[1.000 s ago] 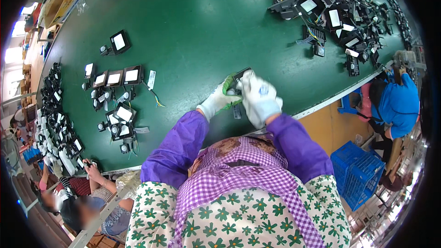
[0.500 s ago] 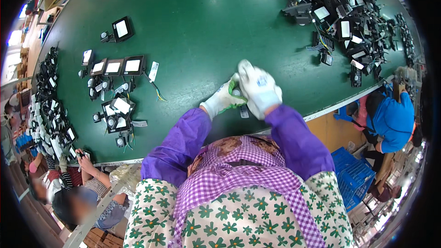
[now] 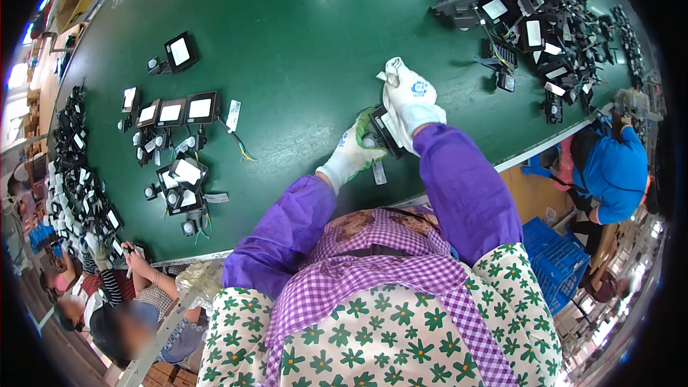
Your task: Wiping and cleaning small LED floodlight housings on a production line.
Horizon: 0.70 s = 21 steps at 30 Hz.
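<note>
A black floodlight (image 3: 388, 133) with a round white sensor is tilted in front of me over the green table. My left hand (image 3: 352, 150), in a white glove with green on the palm side, is closed around its sensor end. A white tag (image 3: 379, 173) hangs below that grip. My right hand (image 3: 414, 95), also gloved in white, is over the upper right side of the lamp and covers part of it. Its fingers look bent and bunched; whether they pinch some white material I cannot make out.
Several sensor floodlights (image 3: 171, 112) stand grouped on the left of the green table (image 3: 301, 50), and a single one (image 3: 180, 51) lies farther back. A large heap of lamps (image 3: 534, 32) fills the far right. Co-workers sit at both sides; a blue crate (image 3: 552, 261) is at right.
My right hand has moved up and away from my left hand, uncovering more of the floodlight's black body. The left hand keeps its grip. The view has shifted slightly.
</note>
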{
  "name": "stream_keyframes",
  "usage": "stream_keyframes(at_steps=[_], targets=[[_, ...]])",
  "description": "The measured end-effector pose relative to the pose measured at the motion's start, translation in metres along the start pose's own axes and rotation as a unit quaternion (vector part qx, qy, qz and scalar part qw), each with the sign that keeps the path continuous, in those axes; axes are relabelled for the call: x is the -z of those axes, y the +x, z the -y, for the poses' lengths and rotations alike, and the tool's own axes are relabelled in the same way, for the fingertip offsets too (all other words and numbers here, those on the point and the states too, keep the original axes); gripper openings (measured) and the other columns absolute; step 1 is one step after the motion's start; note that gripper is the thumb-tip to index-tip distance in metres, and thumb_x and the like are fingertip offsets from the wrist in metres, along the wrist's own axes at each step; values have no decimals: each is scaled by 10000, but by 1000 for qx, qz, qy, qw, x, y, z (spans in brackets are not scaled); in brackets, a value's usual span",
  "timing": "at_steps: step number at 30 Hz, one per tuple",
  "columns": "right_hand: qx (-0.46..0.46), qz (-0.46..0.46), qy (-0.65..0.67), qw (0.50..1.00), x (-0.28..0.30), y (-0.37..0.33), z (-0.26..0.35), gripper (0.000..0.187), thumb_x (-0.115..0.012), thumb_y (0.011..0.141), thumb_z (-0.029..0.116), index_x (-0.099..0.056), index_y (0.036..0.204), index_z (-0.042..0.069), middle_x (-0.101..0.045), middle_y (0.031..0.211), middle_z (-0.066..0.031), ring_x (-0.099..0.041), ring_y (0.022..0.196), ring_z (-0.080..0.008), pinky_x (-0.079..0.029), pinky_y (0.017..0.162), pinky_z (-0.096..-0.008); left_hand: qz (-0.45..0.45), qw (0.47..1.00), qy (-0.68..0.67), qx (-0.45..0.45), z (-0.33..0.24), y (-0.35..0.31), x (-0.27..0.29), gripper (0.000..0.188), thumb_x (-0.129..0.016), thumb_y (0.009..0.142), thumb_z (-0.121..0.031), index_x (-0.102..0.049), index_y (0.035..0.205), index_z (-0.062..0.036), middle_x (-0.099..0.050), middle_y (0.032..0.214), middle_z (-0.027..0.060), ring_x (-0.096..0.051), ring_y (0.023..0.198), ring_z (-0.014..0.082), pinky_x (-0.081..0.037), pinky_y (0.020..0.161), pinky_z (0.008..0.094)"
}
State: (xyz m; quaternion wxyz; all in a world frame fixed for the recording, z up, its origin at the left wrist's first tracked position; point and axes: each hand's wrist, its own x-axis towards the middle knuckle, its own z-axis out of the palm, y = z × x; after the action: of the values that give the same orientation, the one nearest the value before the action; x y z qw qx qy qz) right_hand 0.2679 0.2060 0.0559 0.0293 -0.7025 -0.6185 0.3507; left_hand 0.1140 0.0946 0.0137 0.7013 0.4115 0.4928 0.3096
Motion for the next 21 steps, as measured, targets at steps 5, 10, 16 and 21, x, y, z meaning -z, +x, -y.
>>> stream_keyframes(at_steps=[5, 10, 16, 21], targets=[[57, -30, -108, 992, -21, -74, -43, 258, -485, 969, 290, -544, 1158, 125, -679, 1038, -149, -637, 994, -360, -496, 858, -487, -12, 997, -27, 71, -14, -7, 2, 886, -745, 718, 57, -366, 1500, -117, -567, 1165, 20, -556, 912, 93, -525, 707, 235], [50, -35, 78, 995, 6, -36, 1, 303, -407, 1003, 320, -580, 1066, 79, -676, 1009, -186, -636, 954, -388, -488, 839, -482, 37, 989, -104, 97, -20, -6, 9, 836, -738, 742, 42, -371, 1484, -69, -616, 994, 10, -556, 749, 67, -495, 599, 226], [272, -66, -104, 955, -11, -78, -4, 247, -483, 984, 255, -555, 1142, 79, -625, 1002, -164, -607, 968, -365, -483, 852, -483, 50, 984, -78, 150, -18, -2, 11, 770, -773, 764, 10, -425, 1443, -93, -605, 984, 3, -588, 783, 86, -522, 647, 235], [135, -83, 4, 987, 11, -47, 22, 297, -412, 1027, 296, -600, 1107, 80, -675, 1008, -141, -642, 971, -343, -499, 862, -443, 32, 990, -87, 104, -26, -8, 7, 784, -751, 765, 38, -414, 1457, -112, -607, 1057, 15, -570, 757, 78, -483, 583, 231]])
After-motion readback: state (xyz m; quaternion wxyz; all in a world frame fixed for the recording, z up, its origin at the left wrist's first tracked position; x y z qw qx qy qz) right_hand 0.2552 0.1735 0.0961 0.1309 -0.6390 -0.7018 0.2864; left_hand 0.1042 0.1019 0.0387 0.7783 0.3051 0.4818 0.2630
